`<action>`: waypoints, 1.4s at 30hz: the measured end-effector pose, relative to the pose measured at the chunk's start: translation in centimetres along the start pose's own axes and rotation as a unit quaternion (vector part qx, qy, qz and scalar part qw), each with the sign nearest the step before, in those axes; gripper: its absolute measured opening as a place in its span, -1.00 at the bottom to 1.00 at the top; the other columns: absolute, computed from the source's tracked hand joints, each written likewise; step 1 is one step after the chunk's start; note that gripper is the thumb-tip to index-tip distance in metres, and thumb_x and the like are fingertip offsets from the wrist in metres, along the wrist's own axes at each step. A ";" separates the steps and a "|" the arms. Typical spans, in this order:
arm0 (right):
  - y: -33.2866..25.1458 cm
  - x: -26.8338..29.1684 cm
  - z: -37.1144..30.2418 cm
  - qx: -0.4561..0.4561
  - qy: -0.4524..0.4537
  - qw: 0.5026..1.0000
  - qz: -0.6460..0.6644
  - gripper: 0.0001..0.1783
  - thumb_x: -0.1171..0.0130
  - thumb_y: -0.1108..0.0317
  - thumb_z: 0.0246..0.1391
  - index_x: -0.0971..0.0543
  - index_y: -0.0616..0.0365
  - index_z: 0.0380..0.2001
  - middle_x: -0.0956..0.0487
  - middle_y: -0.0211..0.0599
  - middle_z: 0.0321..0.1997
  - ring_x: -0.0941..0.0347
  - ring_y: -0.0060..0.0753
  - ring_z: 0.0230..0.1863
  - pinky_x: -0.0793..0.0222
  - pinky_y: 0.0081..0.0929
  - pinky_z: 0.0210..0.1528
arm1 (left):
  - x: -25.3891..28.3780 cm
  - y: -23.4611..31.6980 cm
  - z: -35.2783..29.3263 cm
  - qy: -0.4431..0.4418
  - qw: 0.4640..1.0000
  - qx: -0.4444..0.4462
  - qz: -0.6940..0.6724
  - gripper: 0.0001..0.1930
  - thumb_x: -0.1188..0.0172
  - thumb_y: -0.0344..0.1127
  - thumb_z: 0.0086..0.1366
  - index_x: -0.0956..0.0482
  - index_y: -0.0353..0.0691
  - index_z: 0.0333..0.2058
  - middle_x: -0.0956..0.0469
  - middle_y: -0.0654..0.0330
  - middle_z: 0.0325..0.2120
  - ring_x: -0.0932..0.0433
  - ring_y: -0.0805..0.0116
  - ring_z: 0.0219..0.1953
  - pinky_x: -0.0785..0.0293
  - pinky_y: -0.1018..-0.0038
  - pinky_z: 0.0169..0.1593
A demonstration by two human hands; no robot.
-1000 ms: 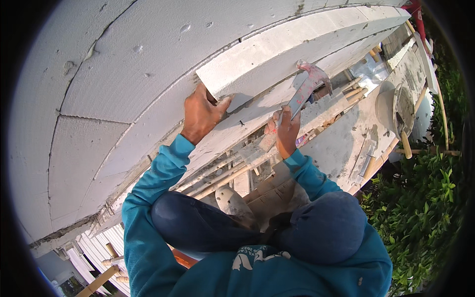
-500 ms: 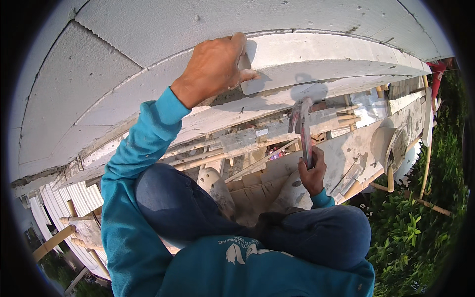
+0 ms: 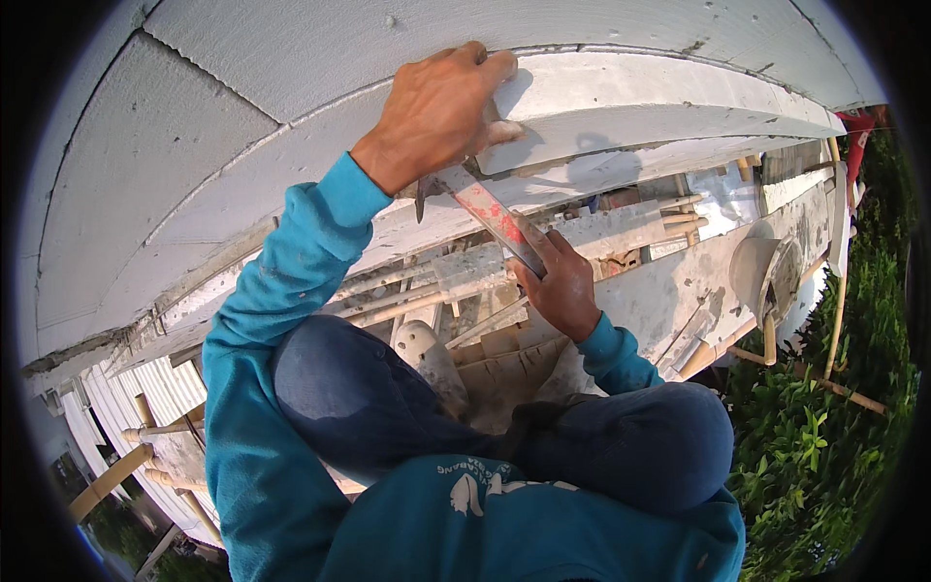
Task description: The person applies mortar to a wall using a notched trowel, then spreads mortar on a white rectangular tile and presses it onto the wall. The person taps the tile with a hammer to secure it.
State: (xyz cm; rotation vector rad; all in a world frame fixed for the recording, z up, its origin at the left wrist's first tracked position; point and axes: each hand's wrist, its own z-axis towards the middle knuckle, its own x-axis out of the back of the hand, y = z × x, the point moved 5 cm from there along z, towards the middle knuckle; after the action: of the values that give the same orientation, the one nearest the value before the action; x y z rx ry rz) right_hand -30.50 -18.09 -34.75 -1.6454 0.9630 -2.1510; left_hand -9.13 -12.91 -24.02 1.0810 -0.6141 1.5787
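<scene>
My left hand (image 3: 436, 112) grips the near end of a long white lightweight concrete block (image 3: 640, 92), its fingers over the top and thumb on the front face. The block lies along the wall, on a ledge. My right hand (image 3: 558, 281) is closed round the handle of a hammer (image 3: 495, 213) with worn red paint. The hammer slants up to the left, its head just below my left wrist, close to the block's end. My left hand hides part of the head, so I cannot tell whether it touches the block.
The pale block wall (image 3: 320, 58) curves across the top. Below are bamboo poles (image 3: 398, 301) and a dusty scaffold board (image 3: 650, 310). A round mortar-stained container (image 3: 761, 276) stands to the right, beside green foliage (image 3: 805, 456). A red-sleeved person (image 3: 857, 145) shows at the far right.
My right hand has swung the hammer up and left, from upright over the scaffold to slanting under my left wrist. My left hand has shifted slightly up and right with the block's end.
</scene>
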 end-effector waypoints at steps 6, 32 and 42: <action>0.4 -0.1 -2.6 0.085 -0.045 0.995 -0.017 -0.29 -0.37 0.30 -0.03 -0.39 0.02 0.23 -0.52 -0.13 -0.30 -0.53 -0.08 -0.41 -0.48 -0.23 -0.42 | -0.5 -0.2 -0.1 -0.030 1.000 0.009 -0.003 -0.38 -0.52 0.00 -0.11 -0.53 -0.14 -0.09 -0.58 0.14 -0.29 -0.61 0.22 -0.32 -0.58 0.34 -0.30; 22.7 3.7 -26.1 -0.404 0.267 0.855 -0.187 -0.34 -0.36 0.25 -0.04 -0.40 0.13 0.15 -0.54 0.02 0.01 -0.48 0.10 0.04 -0.41 -0.15 0.04 | 0.9 -2.3 -1.3 -0.170 0.976 0.095 -0.097 -0.55 -0.50 -0.06 -0.01 -0.57 -0.27 -0.31 -0.56 0.14 -0.51 -0.51 0.34 -0.52 -0.47 0.40 -0.43; 24.6 3.0 -26.0 -0.431 0.162 0.862 -0.214 -0.42 -0.34 0.18 -0.04 -0.45 0.21 0.02 -0.46 -0.04 -0.14 -0.44 0.09 -0.06 -0.35 -0.08 0.00 | -3.9 -3.5 -12.2 -0.259 0.886 0.234 -0.306 -0.66 -0.33 -0.08 0.23 -0.65 -0.30 -0.29 -0.62 0.11 -0.54 -0.54 0.42 -0.55 -0.42 0.44 -0.46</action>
State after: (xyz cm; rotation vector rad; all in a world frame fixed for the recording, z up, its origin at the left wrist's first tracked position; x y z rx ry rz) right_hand -60.06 -29.22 -51.86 -2.0336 2.0657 -2.5188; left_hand -9.73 -3.64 -33.48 1.8788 -0.1775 0.8829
